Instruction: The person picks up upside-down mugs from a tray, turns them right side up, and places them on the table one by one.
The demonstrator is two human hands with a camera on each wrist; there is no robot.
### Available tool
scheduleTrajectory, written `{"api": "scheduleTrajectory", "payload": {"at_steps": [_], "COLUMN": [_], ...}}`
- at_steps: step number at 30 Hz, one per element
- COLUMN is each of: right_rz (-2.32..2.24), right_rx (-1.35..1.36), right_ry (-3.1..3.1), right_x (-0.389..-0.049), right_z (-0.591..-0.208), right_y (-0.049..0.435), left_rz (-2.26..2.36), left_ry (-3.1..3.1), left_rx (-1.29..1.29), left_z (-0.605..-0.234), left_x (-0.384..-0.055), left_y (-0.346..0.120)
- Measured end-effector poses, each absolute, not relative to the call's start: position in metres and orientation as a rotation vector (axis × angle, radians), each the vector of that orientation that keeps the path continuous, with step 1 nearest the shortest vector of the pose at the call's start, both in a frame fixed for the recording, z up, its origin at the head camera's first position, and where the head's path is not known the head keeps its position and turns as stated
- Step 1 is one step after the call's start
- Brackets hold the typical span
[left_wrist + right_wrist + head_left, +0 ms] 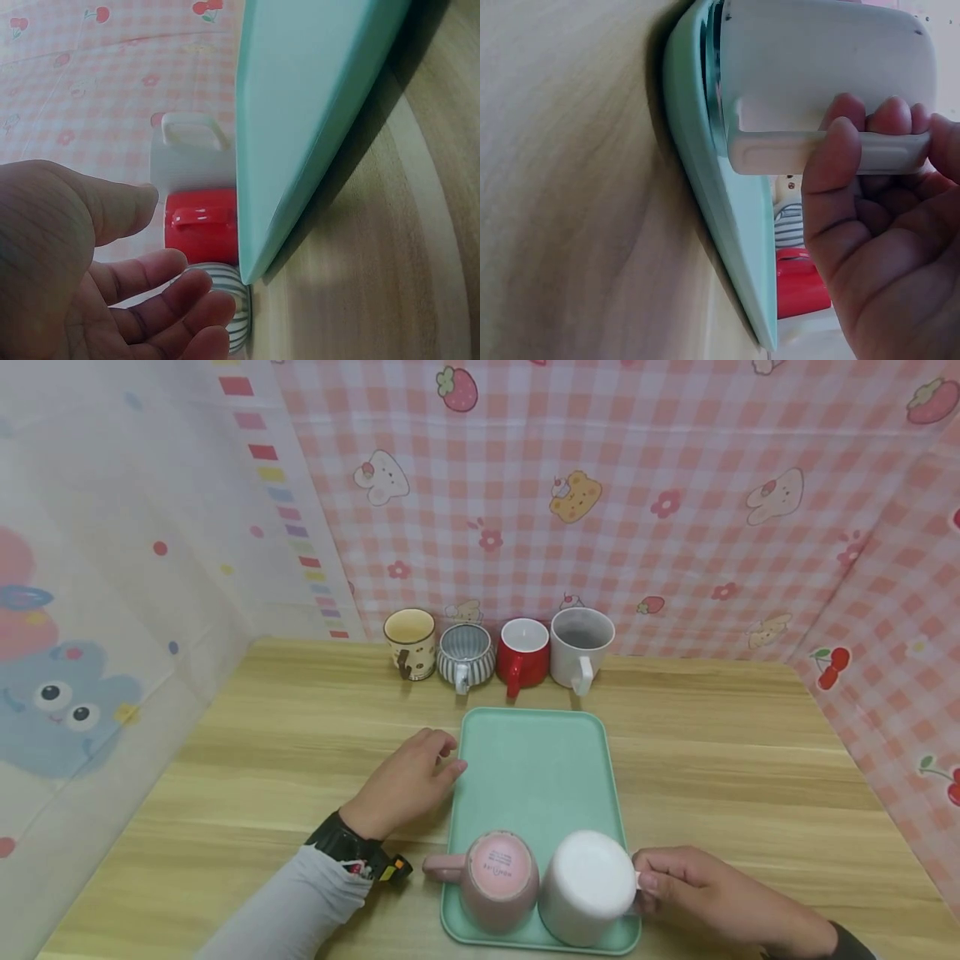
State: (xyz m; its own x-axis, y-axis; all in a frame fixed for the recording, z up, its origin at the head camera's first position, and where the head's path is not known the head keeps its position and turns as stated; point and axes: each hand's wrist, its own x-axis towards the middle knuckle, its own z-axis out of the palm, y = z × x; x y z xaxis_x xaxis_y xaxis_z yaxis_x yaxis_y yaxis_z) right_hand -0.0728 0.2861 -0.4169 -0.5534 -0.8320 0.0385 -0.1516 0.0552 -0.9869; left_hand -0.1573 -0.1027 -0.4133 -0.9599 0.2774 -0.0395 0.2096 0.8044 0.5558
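Observation:
A white mug [588, 885] stands upside down at the near right corner of the mint green tray [536, 777]. My right hand [697, 889] grips its handle, fingers curled round it in the right wrist view [885, 202]. Beside it on the left, a pink mug [498, 881] also sits upside down, its handle pointing left over the tray's rim. My left hand [408, 781] hovers by the tray's left edge, fingers loosely bent and holding nothing; the left wrist view shows the palm empty. Whether its fingertips touch the rim I cannot tell.
Behind the tray, a row of upright mugs lines the back of the wooden table: a cream one [410, 643], a grey striped one [466, 656], a red one [523, 652] and a larger white one [582, 647]. Patterned cloth [517, 452] hangs behind and at both sides.

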Motion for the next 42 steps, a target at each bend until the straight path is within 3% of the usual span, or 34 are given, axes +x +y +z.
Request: {"api": "scheduleTrajectory", "payload": {"at_steps": [17, 33, 42], "right_rz": [-1.643, -2.106, -2.353], "right_rx": [-0.763, -0.599, -0.390], "right_ry": [1.947, 1.394, 0.754], "right_x": [-0.094, -0.136, -0.158], "right_z": [-0.376, -0.358, -0.357], "right_y": [0.298, 0.259, 0.231], "left_rz": [0.851, 0.852, 0.858], "left_ry": [2.869, 2.862, 2.852], "left_rx": [0.394, 0.372, 0.366], "left_z": [-0.412, -0.412, -0.414], "left_x": [-0.158, -0.159, -0.158], "left_y": [-0.101, -0.101, -0.102]}}
